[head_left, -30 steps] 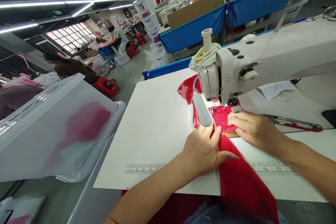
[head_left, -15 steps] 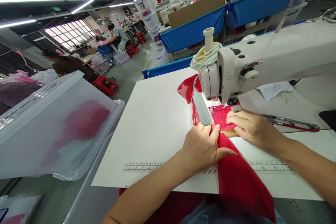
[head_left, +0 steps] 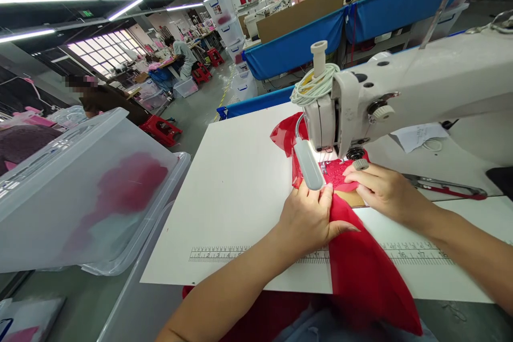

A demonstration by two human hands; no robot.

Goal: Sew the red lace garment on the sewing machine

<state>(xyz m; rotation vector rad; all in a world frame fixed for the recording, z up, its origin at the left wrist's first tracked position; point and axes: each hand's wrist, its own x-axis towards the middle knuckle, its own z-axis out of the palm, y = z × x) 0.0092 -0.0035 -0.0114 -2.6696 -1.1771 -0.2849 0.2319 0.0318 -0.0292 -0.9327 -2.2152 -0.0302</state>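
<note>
Red fabric [head_left: 360, 256] runs from the white sewing machine [head_left: 417, 91] over the table's front edge towards my lap. A lacy red part [head_left: 334, 172] lies under the machine head by the presser foot [head_left: 324, 167]. My left hand [head_left: 306, 216] lies on the fabric just below a small grey lamp [head_left: 309, 165], its thumb stretched out to the right; the lamp hides some fingertips. To the right of the needle area, my right hand [head_left: 385, 192] pinches the edge of the lacy fabric between thumb and fingers.
A printed ruler [head_left: 216, 254] runs along the front of the white table [head_left: 240, 171]. Scissors-like snips with a red edge [head_left: 449, 187] lie right of my right hand. A clear plastic bin [head_left: 80, 197] stands at left. Other people work at machines further back.
The fabric has shifted slightly near the needle. My right hand has moved a little to the left and lower at the fabric edge; my left hand stays nearly in place.
</note>
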